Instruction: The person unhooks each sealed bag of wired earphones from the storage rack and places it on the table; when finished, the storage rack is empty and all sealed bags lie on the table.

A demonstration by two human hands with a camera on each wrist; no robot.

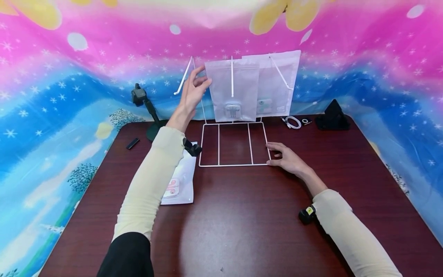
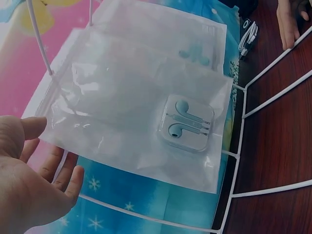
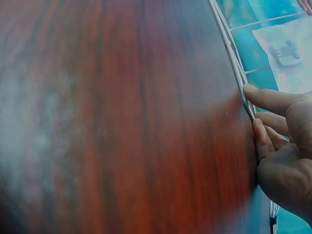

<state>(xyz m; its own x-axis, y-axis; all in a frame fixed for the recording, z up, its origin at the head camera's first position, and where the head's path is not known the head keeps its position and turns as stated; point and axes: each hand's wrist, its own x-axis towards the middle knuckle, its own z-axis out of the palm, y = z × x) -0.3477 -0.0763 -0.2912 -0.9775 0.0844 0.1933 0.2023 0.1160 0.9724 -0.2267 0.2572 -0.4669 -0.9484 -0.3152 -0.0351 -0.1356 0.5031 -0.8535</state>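
Note:
A white wire display rack (image 1: 225, 166) stands on the table, with prongs sticking out at its top. A frosted zip bag (image 1: 238, 88) hangs from the middle prong, with boxed white earphones (image 2: 186, 122) inside. My left hand (image 1: 194, 92) pinches the left edge of this bag near its top corner, thumb in front. Behind it to the right, a second zip bag (image 1: 282, 80) with pale green earphones hangs on the right prong. The left prong (image 1: 183, 77) is bare. My right hand (image 1: 287, 157) grips the right side of the rack's base near its front corner.
A zip bag (image 1: 185, 188) with pink earphones lies partly under my left forearm. Farther left are a black stand (image 1: 152, 111) and a small black stick (image 1: 133, 143). Back right hold a coiled white cable (image 1: 293, 122), a small dark square (image 1: 306, 121) and a black holder (image 1: 333, 117).

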